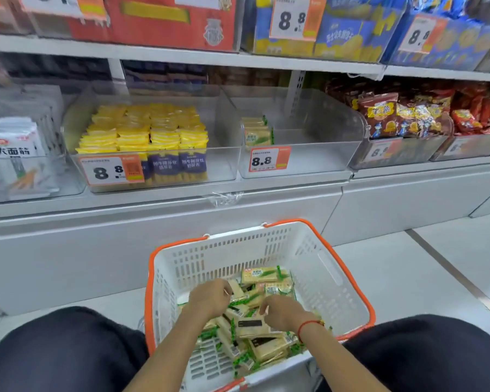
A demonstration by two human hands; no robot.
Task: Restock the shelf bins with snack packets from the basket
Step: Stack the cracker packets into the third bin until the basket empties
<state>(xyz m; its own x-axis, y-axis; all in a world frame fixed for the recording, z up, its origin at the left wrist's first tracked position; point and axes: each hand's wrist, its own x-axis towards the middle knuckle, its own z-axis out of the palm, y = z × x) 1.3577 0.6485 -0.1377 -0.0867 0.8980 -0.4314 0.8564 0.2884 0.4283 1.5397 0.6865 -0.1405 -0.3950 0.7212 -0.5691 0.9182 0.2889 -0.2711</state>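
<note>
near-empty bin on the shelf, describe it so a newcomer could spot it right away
On the lower shelf, directly above the basket, sits a row of clear bins. The near-empty bin lies between the yellow packets and the red bags. It alone holds just one small stack of green packets.

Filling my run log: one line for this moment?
stage: picking | left hand, right hand: in basket on green snack packets | green-packet bin: nearly empty

I see the basket (309,250) on the floor (408,278) before the shelf (181,199), with packets (263,346) inside. Both hands, left hand (210,299) and right hand (283,312), are in it. Above, the middle bin (309,165) holds few packets at its left.
</note>
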